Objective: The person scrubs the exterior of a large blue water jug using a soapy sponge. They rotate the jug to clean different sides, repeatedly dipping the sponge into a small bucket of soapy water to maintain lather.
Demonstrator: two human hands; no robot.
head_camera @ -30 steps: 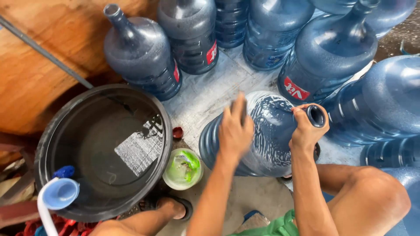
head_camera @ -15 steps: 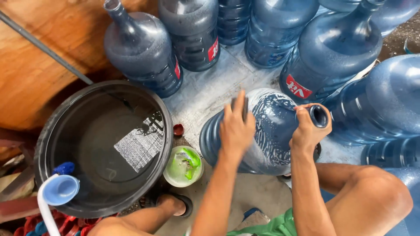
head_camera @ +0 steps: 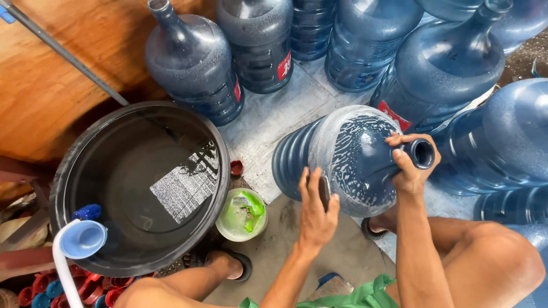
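A big blue water jug (head_camera: pixel 337 157) lies on its side on the concrete floor, soapy foam coating its shoulder. My right hand (head_camera: pixel 410 164) grips its neck just behind the open mouth (head_camera: pixel 423 153). My left hand (head_camera: pixel 315 212) rests flat against the jug's near side, fingers spread, with a dark flat object under the fingers. My knees and a foot in a sandal (head_camera: pixel 228 263) show at the bottom.
A large black tub (head_camera: pixel 74 188) of water stands at the left, a white pipe with a blue funnel (head_camera: pixel 80 240) at its rim. A small green-and-white container (head_camera: pixel 242 214) sits between tub and jug. Several upright blue jugs (head_camera: pixel 194 63) crowd the back and right. Coloured caps (head_camera: pixel 40 285) lie bottom left.
My left hand has slid down from the top of the jug to its near side. The jug has rolled slightly, and my right hand still grips the neck.
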